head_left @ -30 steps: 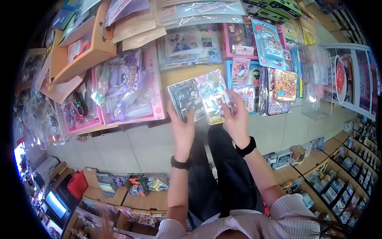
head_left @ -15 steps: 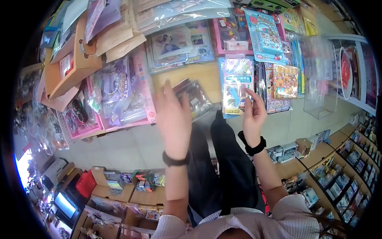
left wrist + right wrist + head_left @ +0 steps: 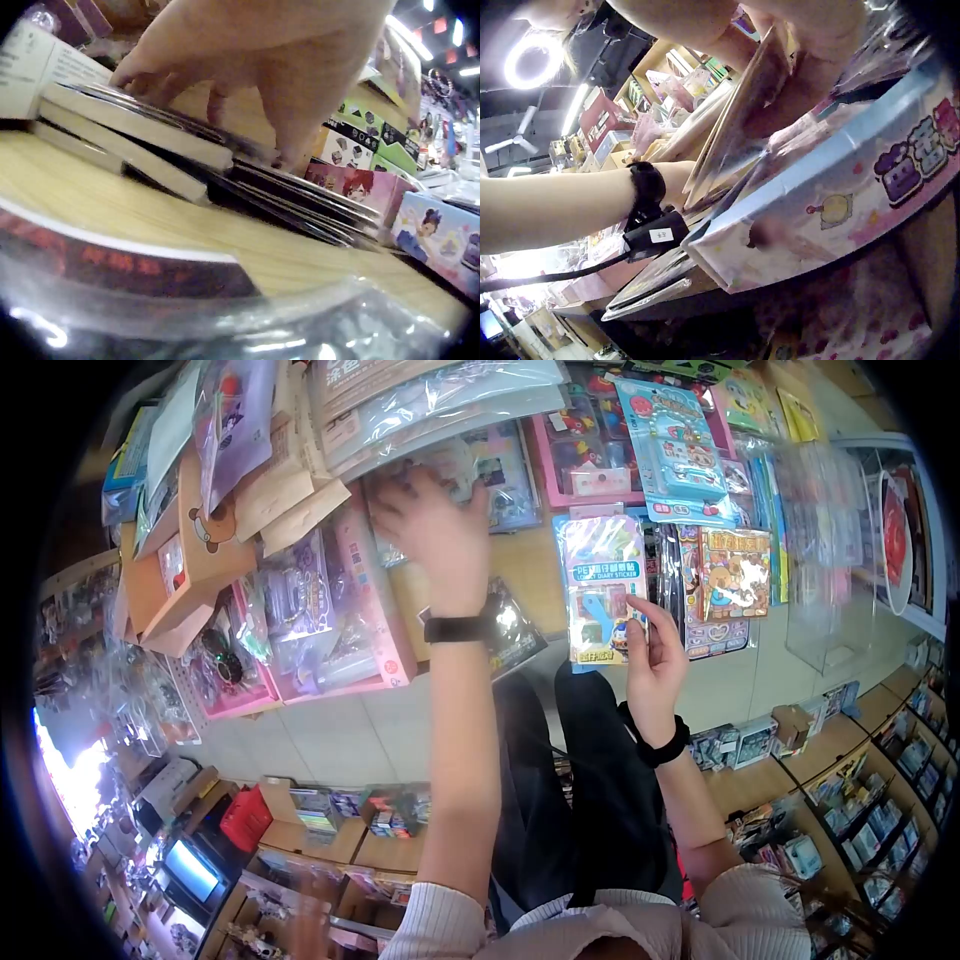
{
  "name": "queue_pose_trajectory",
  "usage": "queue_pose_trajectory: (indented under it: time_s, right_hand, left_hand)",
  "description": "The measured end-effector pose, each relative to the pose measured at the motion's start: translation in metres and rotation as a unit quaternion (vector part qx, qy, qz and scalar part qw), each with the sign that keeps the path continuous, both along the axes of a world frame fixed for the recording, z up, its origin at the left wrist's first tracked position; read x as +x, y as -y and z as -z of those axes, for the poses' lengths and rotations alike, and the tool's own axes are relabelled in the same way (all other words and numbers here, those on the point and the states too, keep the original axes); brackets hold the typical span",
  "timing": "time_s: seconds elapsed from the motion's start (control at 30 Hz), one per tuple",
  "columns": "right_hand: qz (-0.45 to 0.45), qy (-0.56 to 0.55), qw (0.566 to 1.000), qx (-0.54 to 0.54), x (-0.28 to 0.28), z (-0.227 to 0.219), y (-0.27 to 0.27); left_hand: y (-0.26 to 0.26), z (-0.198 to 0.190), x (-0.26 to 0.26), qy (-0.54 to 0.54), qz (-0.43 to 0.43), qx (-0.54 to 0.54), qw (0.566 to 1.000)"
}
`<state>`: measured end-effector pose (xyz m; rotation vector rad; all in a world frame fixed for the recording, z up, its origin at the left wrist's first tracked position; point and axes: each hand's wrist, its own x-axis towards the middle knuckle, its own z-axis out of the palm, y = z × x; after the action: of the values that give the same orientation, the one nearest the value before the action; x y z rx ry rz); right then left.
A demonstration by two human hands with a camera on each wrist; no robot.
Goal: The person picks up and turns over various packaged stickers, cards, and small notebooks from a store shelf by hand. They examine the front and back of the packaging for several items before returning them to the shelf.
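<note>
My left hand [image 3: 435, 540] reaches to the back of the table, fingers spread over a pile of flat plastic-wrapped packs [image 3: 505, 475]. In the left wrist view, its fingertips and thumb come down at the top of the stacked packs [image 3: 135, 124]. A dark clear-wrapped pack [image 3: 515, 630] lies below the left wrist at the table's front edge. My right hand [image 3: 658, 665] pinches the lower right side of a sticker pack [image 3: 605, 565] with a blue title band. In the right wrist view, that pack [image 3: 742, 112] stands tilted above a light blue box [image 3: 817, 202].
A pink box [image 3: 370, 590] of wrapped trinkets stands left of the front space. To the right are a gold-brown sticker pack [image 3: 735, 575], a hanging blue bead pack [image 3: 680, 450] and clear plastic holders [image 3: 825, 550]. Large clear-wrapped sheets [image 3: 450, 410] overhang the back.
Both hands held two packs side by side. The dark pack was put down at the front, the sticker pack moved right with the right hand, and the left hand reached to the back pile.
</note>
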<state>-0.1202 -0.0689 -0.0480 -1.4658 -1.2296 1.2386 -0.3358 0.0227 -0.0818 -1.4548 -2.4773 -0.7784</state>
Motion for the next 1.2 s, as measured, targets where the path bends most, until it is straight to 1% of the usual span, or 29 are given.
queue_pose_trajectory:
  time_s: [0.13,0.2,0.23,0.3,0.33,0.37,0.4,0.43,0.47,0.5,0.57,0.6,0.63,0.7,0.73,0.77,0.8,0.83,0.87,0.9,0.97,1.0,1.03,1.07,1.1,1.17,1.2]
  right_hand:
    - [-0.001,0.003,1.0,-0.002,0.001,-0.002,-0.003]
    - [0.015,0.02,0.999,0.033,0.001,0.002,-0.005]
    - [0.016,0.021,0.999,0.032,0.0,0.002,-0.006]
    - [0.012,0.092,0.993,0.068,-0.003,-0.002,-0.009]
    - [-0.006,0.151,0.987,0.061,-0.003,-0.005,-0.008]
    - [-0.007,0.152,0.987,0.059,-0.004,-0.006,-0.008]
    - [-0.039,0.201,0.975,0.083,-0.006,-0.007,-0.008]
    - [-0.072,0.249,0.96,0.107,-0.007,-0.007,-0.008]
    - [-0.099,0.261,0.957,0.079,-0.008,-0.009,-0.009]
    - [-0.101,0.261,0.957,0.078,-0.01,-0.01,-0.009]
    - [-0.113,0.386,0.902,0.159,-0.015,-0.013,-0.009]
    - [-0.115,0.392,0.898,0.163,-0.019,-0.019,-0.009]
    - [-0.117,0.394,0.897,0.163,-0.023,-0.023,-0.008]
    - [-0.135,0.225,0.95,0.168,-0.028,-0.03,-0.005]
    - [-0.186,0.202,0.947,0.164,-0.03,-0.033,-0.005]
    - [-0.19,0.205,0.946,0.162,-0.033,-0.037,-0.004]
    - [-0.251,0.035,0.961,0.109,-0.039,-0.04,-0.003]
    - [-0.301,-0.138,0.942,0.052,-0.043,-0.041,-0.001]
    - [-0.308,-0.192,0.932,-0.002,-0.045,-0.041,0.002]
    - [-0.313,-0.245,0.916,-0.055,-0.047,-0.04,0.004]
    - [-0.306,-0.252,0.915,-0.074,-0.05,-0.039,0.004]
    - [-0.291,-0.256,0.914,-0.123,-0.048,-0.038,0.003]
    - [-0.275,-0.259,0.91,-0.172,-0.046,-0.039,0.003]
    - [-0.27,-0.257,0.907,-0.194,-0.042,-0.044,0.002]
    - [-0.236,-0.265,0.918,-0.177,-0.043,-0.043,0.004]
    - [-0.195,-0.282,0.918,-0.203,-0.038,-0.027,0.011]
    - [-0.177,-0.257,0.931,-0.19,-0.037,-0.02,0.011]
  left_hand:
    - [0.015,-0.014,-0.003,0.019,-0.01,-0.027,0.999]
    - [0.03,-0.026,-0.004,0.039,0.016,0.003,0.999]
    - [0.038,-0.034,-0.001,0.04,0.017,0.002,0.999]
    - [0.058,-0.05,0.004,0.127,0.037,0.009,0.991]
    - [0.068,-0.051,0.004,0.205,0.04,0.026,0.978]
    - [0.08,-0.052,0.005,0.206,0.039,0.025,0.978]
    - [0.092,-0.054,0.007,0.363,0.056,0.072,0.927]
    - [0.103,-0.054,0.008,0.508,0.071,0.118,0.85]
    - [0.113,-0.054,0.009,0.641,0.092,0.156,0.746]
    - [0.119,-0.057,0.01,0.753,0.111,0.19,0.62]
    - [0.128,-0.063,0.02,0.848,0.103,0.24,0.46]
    - [0.131,-0.066,0.025,0.875,0.081,0.255,0.404]
    - [0.132,-0.065,0.027,0.875,0.08,0.257,0.402]
    - [0.138,-0.062,0.034,0.888,0.099,0.238,0.382]
    - [0.14,-0.061,0.039,0.887,0.106,0.239,0.382]
    - [0.145,-0.058,0.04,0.888,0.103,0.241,0.379]
    - [0.148,-0.056,0.04,0.867,0.11,0.198,0.444]
    - [0.152,-0.054,0.041,0.84,0.117,0.154,0.507]
    - [0.151,-0.052,0.043,0.832,0.124,0.147,0.52]
    - [0.153,-0.052,0.044,0.798,0.119,0.108,0.581]
    - [0.157,-0.037,0.046,0.721,0.18,0.108,0.661]
    - [0.156,-0.038,0.047,0.722,0.178,0.108,0.66]
    - [0.155,-0.042,0.05,0.693,0.181,0.103,0.69]
    - [0.155,-0.044,0.051,0.663,0.184,0.097,0.719]
    - [0.156,-0.043,0.052,0.665,0.182,0.097,0.718]
    - [0.159,-0.039,0.051,0.639,0.172,0.078,0.746]
    - [0.16,-0.037,0.049,0.625,0.19,0.079,0.753]
